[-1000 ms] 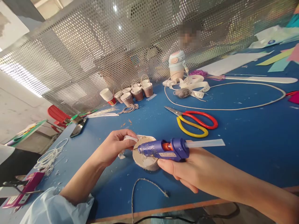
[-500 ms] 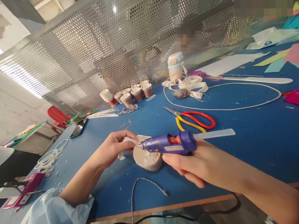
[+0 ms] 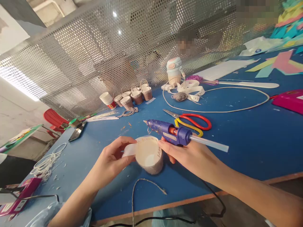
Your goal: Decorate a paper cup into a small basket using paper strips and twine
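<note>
My left hand pinches a white paper strip against the rim of a small paper cup that lies tilted on the blue table, its mouth toward me. My right hand is closed around a blue hot glue gun with a clear glue stick poking out of its back. The gun's nozzle points up and left, above and apart from the cup. One finger of my right hand touches the cup's right side.
Red and yellow scissors lie just behind the gun. A twine piece lies near the front edge. Several finished cups, a bottle, a white hoop, a phone and wire rings lie around. A perforated metal screen stands behind.
My right hand lifted the glue gun off the cup and swung its nozzle up and back. The cup tipped so its mouth faces me, and my left hand still holds the strip.
</note>
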`<action>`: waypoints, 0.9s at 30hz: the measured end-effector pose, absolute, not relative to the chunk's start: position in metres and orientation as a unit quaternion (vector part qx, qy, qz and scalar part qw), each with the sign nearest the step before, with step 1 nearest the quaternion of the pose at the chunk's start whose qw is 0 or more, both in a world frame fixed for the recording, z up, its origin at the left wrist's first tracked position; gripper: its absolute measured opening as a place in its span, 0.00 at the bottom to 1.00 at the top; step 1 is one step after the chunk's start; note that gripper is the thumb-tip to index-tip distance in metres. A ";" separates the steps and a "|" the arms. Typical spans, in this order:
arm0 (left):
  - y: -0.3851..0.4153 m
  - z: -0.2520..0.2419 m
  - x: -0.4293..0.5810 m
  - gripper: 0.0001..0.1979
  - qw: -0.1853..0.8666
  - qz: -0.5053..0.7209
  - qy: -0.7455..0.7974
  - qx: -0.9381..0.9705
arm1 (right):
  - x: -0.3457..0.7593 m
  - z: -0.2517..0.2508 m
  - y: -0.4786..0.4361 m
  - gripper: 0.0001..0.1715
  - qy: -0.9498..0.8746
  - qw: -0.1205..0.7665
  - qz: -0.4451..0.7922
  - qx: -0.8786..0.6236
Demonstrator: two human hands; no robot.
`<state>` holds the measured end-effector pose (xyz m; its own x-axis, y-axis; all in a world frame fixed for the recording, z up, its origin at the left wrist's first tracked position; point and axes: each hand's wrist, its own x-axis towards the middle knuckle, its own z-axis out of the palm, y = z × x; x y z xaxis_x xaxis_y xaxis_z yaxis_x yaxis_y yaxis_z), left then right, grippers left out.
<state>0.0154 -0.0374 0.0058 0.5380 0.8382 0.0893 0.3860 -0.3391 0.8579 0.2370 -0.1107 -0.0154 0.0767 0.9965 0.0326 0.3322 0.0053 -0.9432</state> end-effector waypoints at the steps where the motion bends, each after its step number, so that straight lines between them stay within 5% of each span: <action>1: -0.039 0.005 0.014 0.12 0.409 0.269 0.392 0.779 | 0.236 -0.017 -0.110 0.16 -0.560 0.447 0.368 -0.592; 9: -0.038 0.006 0.015 0.12 0.410 0.261 0.392 0.781 | 0.239 -0.013 -0.093 0.14 -0.586 0.481 0.361 -0.543; 16: -0.034 0.005 0.015 0.13 0.469 0.251 0.400 0.746 | 0.232 0.012 -0.067 0.11 -0.665 0.330 0.359 -0.565; 27: -0.040 0.008 0.012 0.18 0.466 0.264 0.417 0.735 | 0.215 -0.003 -0.078 0.08 -0.644 0.397 0.273 -0.595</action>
